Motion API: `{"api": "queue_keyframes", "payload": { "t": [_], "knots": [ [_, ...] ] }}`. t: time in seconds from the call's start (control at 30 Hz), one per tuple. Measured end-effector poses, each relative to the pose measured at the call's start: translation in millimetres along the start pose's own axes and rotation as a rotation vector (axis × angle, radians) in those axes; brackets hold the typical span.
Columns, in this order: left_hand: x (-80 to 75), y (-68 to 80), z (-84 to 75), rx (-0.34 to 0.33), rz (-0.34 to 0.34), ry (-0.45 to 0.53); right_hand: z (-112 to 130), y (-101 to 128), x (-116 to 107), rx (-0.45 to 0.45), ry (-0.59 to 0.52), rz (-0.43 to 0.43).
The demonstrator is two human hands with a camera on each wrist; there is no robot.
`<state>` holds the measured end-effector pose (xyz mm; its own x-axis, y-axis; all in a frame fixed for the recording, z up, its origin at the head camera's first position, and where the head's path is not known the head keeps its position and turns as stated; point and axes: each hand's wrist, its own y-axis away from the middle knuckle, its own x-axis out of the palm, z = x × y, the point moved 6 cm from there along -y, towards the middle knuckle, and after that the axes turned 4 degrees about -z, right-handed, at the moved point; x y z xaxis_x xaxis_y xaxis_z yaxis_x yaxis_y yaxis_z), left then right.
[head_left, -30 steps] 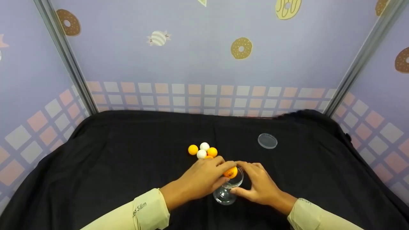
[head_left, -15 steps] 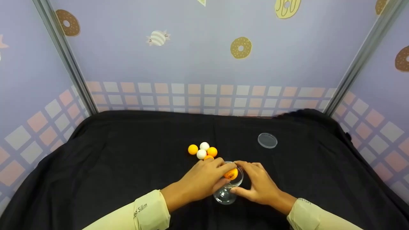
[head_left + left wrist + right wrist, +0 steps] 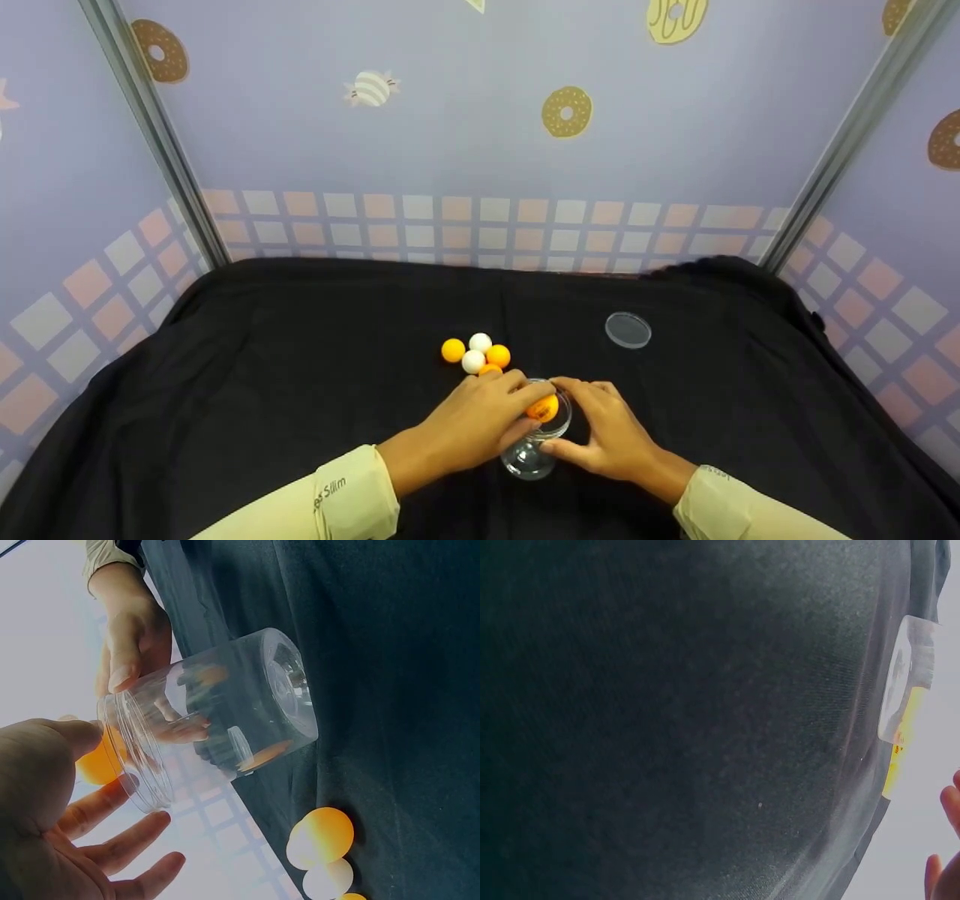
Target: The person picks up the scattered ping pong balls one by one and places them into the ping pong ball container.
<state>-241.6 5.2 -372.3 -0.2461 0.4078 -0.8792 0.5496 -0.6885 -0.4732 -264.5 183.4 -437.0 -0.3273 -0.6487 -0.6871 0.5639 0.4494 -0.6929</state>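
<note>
Between thumb and fingers my left hand [image 3: 469, 424] pinches an orange ping-pong ball [image 3: 543, 408], right at the mouth of a clear jar [image 3: 528, 461]. My right hand [image 3: 611, 431] grips the jar near its rim, thumb on the near side and fingers on the far side. In the left wrist view the jar [image 3: 225, 705] has a threaded neck and no ball inside. There the ball [image 3: 91, 766] sits at the opening, partly hidden by the left hand's fingers. Only a few right-hand fingertips [image 3: 951, 802] show at the right wrist view's edge.
Just beyond the left hand several loose balls lie grouped on the black cloth [image 3: 337, 345], among them an orange ball [image 3: 453, 350] and a white ball [image 3: 473, 361]. A clear round lid [image 3: 628, 331] lies farther back on the right. Patterned walls [image 3: 480, 150] enclose the table.
The left hand has lowered the orange ball slightly at the jar's mouth since the first frame. Over the last half second both hands and the jar have stayed nearly still.
</note>
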Motion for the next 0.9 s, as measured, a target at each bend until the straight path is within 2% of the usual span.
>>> {"api": "queue_keyframes", "payload": {
  "t": [0.47, 0.9],
  "knots": [
    [-0.2, 0.7, 1.8, 0.012, -0.042, 0.016, 0.8, -0.8, -0.1, -0.027, -0.016, -0.024],
    [-0.6, 0.4, 1.4, 0.019, -0.043, -0.008, 0.8, -1.6, 1.0, -0.001, -0.027, 0.01]
  ]
}}
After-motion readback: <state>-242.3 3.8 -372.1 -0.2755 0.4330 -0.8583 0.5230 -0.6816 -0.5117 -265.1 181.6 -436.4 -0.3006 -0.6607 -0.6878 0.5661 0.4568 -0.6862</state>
